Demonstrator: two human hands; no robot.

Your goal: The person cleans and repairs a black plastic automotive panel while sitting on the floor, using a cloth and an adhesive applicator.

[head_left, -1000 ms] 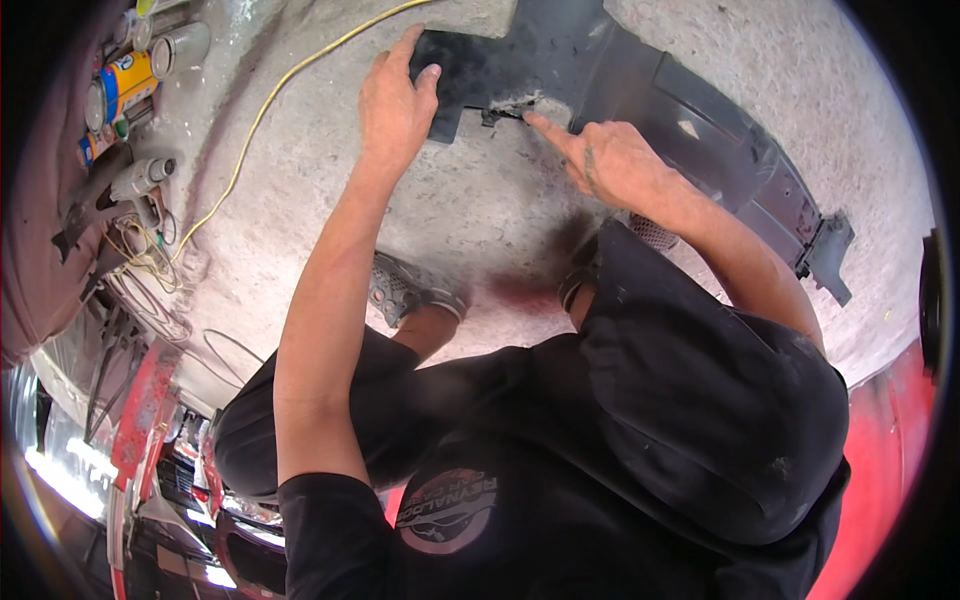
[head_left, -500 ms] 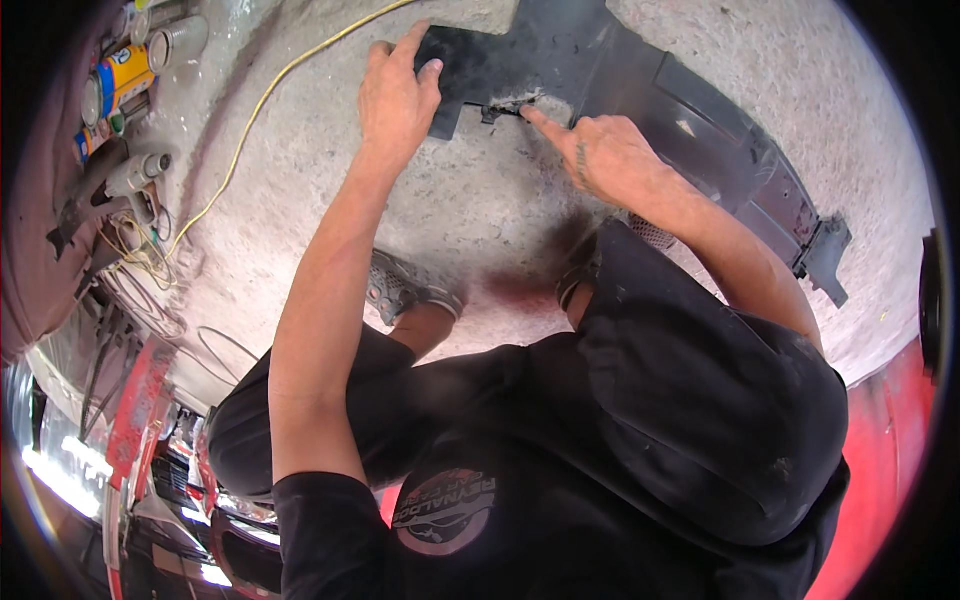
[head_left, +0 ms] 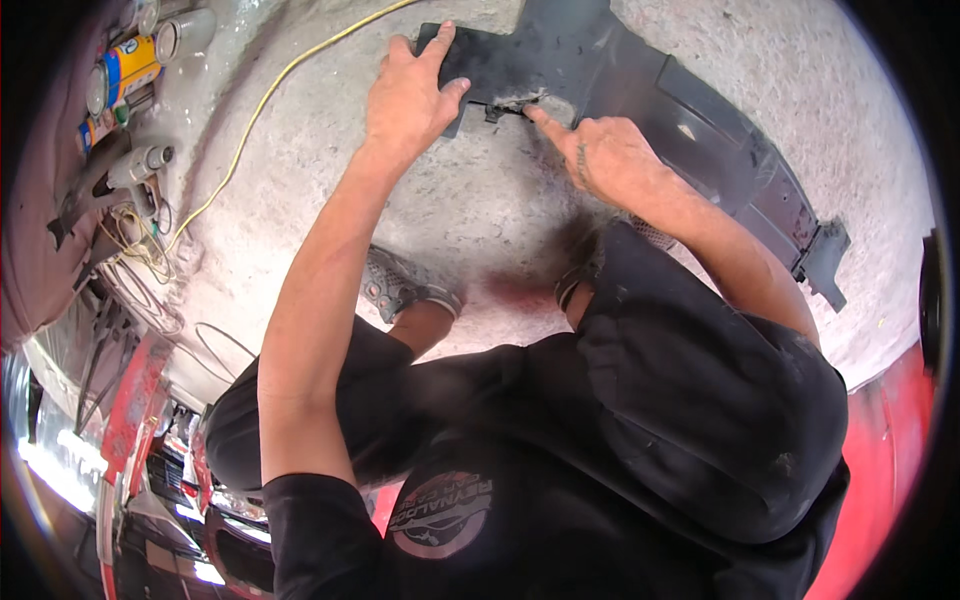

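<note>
A large black plastic car panel (head_left: pixel 690 125) lies on the concrete floor in front of me, stretching off to the right. Its near edge has a ragged, broken spot with a small black piece (head_left: pixel 495 113) sticking out. My left hand (head_left: pixel 410 100) rests on the panel's left corner, fingers spread and thumb along the edge. At the broken spot, my right hand (head_left: pixel 612 158) touches the edge with its outstretched index finger while its other fingers are curled. Nothing shows in that hand; its thumb is hidden.
On the left are a heat gun (head_left: pixel 135 170) with tangled cords, a yellow and blue can (head_left: pixel 125 72) and a clear plastic cup (head_left: pixel 185 36). A yellow cord (head_left: pixel 262 105) crosses the floor. My shoe (head_left: pixel 400 285) stands close to the panel. Red car parts (head_left: pixel 135 410) lie at lower left.
My left hand has shifted slightly to the right along the panel's corner, its fingers spreading wider. The right index finger stays at the broken edge.
</note>
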